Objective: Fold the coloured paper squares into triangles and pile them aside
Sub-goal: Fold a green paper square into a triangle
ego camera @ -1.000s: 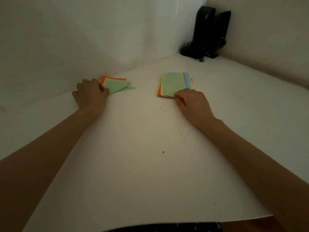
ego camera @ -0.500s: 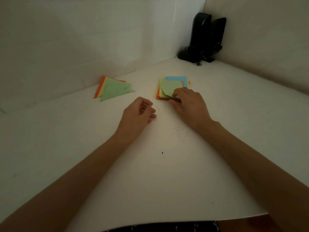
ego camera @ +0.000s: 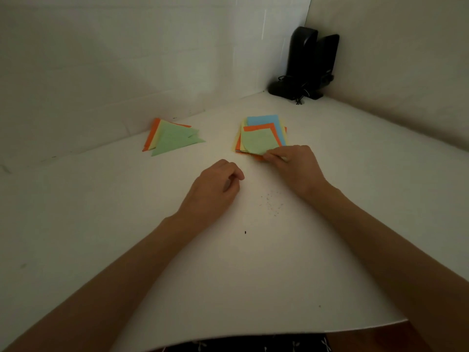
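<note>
Left grip rests loosely curled while right grip pinches the green sheet.

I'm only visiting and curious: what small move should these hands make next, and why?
Probably draw the green sheet off the stack toward the left hand. The right hand already pinches the sheet's near corner, and the sheet is curling up. The left hand rests empty on the table just beside the stack, well placed to help fold.
</note>
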Action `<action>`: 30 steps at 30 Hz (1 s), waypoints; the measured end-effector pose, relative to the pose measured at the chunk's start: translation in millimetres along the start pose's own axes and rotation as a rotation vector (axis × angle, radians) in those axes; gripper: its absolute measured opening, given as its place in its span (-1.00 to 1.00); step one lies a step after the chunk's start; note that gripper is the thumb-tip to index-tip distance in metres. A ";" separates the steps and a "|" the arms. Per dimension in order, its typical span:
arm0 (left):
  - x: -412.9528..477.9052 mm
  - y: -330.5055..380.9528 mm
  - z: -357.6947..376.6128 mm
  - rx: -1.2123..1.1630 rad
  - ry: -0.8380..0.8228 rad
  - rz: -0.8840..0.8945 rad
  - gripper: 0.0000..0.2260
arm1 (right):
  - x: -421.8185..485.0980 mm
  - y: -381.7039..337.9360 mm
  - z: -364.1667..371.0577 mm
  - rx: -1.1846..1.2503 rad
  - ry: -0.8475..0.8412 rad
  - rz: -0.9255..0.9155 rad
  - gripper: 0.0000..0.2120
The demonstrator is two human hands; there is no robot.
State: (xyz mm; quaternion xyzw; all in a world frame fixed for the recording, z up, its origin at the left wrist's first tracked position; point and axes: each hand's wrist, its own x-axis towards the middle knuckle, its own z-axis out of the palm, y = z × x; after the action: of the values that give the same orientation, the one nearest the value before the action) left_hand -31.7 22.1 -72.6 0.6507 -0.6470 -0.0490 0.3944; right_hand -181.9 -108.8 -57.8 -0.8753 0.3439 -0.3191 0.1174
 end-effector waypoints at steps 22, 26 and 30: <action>2.7 19.2 -17.4 -1.240 -0.005 -0.531 -0.80 | -40.7 -41.7 -4.5 0.566 0.069 0.022 -0.84; 0.5 22.7 -17.7 -1.174 -0.063 -0.489 -0.75 | -44.0 -45.9 -6.4 0.604 -0.012 0.119 -0.79; -2.2 22.4 -15.5 -1.019 -0.040 -0.429 -0.78 | -44.4 -49.1 -8.1 0.592 0.027 0.119 -0.77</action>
State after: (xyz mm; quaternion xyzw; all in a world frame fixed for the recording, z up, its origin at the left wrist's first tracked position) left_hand -41.1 34.3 -50.1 0.4937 -0.4016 -0.4474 0.6284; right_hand -186.0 -42.5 -52.0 -0.7769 0.2881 -0.4097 0.3815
